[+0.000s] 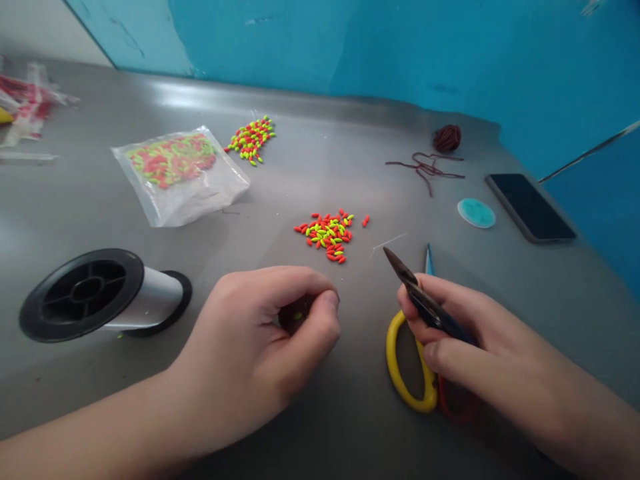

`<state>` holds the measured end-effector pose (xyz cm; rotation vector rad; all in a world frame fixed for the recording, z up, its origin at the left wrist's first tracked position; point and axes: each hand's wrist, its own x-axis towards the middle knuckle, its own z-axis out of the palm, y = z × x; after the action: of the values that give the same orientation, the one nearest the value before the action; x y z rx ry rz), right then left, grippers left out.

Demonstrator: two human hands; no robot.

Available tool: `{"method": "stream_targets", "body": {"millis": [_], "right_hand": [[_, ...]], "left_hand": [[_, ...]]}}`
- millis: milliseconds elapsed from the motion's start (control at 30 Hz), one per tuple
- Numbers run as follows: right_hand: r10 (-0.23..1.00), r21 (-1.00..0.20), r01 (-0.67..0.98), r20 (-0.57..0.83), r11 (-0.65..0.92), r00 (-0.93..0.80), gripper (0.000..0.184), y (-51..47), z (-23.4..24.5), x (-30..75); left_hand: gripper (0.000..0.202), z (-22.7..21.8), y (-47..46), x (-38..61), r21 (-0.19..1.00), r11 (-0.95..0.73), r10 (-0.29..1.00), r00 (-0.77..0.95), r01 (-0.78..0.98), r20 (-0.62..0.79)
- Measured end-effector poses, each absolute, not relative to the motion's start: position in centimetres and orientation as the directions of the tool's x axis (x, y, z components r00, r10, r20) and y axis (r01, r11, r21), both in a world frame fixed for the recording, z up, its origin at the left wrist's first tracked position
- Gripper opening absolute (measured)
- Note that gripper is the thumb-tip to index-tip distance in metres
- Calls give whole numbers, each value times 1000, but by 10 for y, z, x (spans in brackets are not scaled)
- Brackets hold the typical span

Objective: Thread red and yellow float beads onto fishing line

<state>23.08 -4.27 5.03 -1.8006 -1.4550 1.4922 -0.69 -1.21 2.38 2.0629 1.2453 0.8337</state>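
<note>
While resting near the front edge of the desk (350, 427) beside the spool (100, 293), curls left hand (265, 333), grip pinching a yellow-green bead (298, 315), loose pile (327, 233) within reach behind; clasps dark snips (425, 303) in right hand (470, 340), grip pressed together around them, tip angled clear.

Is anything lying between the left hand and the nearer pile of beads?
Nothing visible. Only bare table lies between the left hand and the nearer bead pile. The right hand, holding dark snips, and the yellow-handled scissors sit off to the side.
</note>
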Motion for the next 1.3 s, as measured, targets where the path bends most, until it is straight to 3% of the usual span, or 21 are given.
{"method": "stream_targets", "body": {"millis": [133,233,300,533,967,1300], "right_hand": [[865,-767,510,-495,-389,-84,10,-53,47,237],[857,-729,568,-509,-381,-78,34,-58,47,241],[859,-711,602,-506,-363,-79,41,-58,48,239],[814,-786,466,-544,-407,-206,4,-53,52,216],[859,-747,598,-479,-290,-182,11,-57,48,219],[850,-766,561,-490,-314,-194,7,-56,49,217]], "left_hand": [[26,24,-11,-6,752,-370,913,361,545,188],[25,23,-11,-7,747,-376,913,354,548,201],[23,22,-12,-7,740,-395,907,360,544,219],[16,19,-20,-9,756,-459,866,424,467,264],[24,21,-19,-7,788,-466,845,465,402,263],[17,18,-20,-8,782,-486,835,471,390,284]]}}
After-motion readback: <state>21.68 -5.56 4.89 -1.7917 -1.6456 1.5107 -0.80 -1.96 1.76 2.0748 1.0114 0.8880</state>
